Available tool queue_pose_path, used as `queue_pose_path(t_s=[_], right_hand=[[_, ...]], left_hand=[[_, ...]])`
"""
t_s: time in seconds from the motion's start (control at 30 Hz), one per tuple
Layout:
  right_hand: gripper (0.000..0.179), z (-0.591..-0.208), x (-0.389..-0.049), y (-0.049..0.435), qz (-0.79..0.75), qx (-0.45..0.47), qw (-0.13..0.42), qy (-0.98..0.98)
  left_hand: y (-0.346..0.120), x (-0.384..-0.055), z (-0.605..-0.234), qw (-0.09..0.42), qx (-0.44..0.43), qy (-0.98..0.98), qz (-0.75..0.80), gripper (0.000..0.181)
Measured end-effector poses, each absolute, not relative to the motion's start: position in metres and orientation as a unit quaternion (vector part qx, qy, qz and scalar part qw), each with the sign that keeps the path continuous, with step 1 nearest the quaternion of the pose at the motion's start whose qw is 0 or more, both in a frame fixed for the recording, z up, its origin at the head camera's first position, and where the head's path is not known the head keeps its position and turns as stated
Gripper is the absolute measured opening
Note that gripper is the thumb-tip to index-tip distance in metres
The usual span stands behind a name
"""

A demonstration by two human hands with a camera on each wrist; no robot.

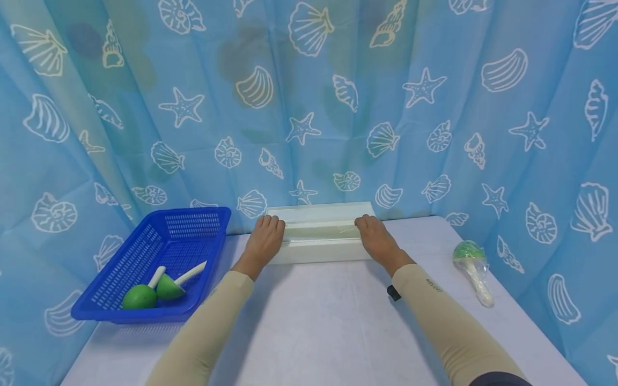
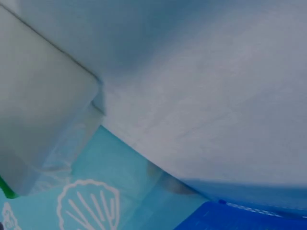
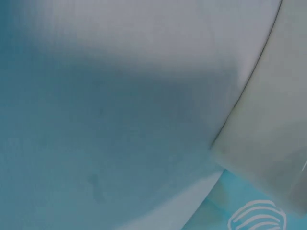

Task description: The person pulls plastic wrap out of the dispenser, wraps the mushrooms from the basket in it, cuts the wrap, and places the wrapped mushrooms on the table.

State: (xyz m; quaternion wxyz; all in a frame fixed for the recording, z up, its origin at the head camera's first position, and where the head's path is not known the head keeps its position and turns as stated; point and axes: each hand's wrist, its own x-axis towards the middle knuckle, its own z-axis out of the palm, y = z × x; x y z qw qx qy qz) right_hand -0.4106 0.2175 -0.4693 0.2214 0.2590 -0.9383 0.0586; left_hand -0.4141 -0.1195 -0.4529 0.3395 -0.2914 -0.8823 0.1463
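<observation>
A long white box [image 1: 321, 253] with a glossy clear plastic part sits at the back of the table against the curtain. My left hand [image 1: 265, 239] grips its left end, fingers curled over the upper front edge. At the other end my right hand [image 1: 374, 240] holds the same edge in the same way. The left wrist view shows the box's pale side [image 2: 43, 91] and a clear plastic flap [image 2: 72, 143] beside it. In the right wrist view only a smooth pale end [image 3: 268, 124] of the box appears. Neither hand shows in its own wrist view.
On the left stands a blue mesh basket [image 1: 219, 241] holding green-domed things [image 1: 140, 296] with white handles. A similar green-topped piece [image 1: 475, 271] in clear wrap lies on the table's right side. A blue shell-patterned curtain [image 1: 338, 134] hangs behind the white-covered table [image 1: 328, 321].
</observation>
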Motion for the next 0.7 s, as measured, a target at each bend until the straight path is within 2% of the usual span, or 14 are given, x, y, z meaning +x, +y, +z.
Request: queue_pose_path(t_s=[0.3, 0.53, 0.7], right_hand=[[0.021, -0.457, -0.414, 0.22, 0.009, 0.287, 0.283, -0.915], [0.02, -0.446, -0.41, 0.217, 0.019, 0.279, 0.293, -0.914], [0.021, -0.441, -0.411, 0.217, 0.016, 0.286, 0.329, -0.9]], left_hand=[[-0.128, -0.416, -0.455, 0.377, -0.312, -0.864, 0.121, 0.007], [-0.127, -0.416, -0.45, 0.388, -0.311, -0.861, 0.105, 0.016], [-0.125, -0.414, -0.445, 0.392, -0.306, -0.862, 0.102, 0.019]])
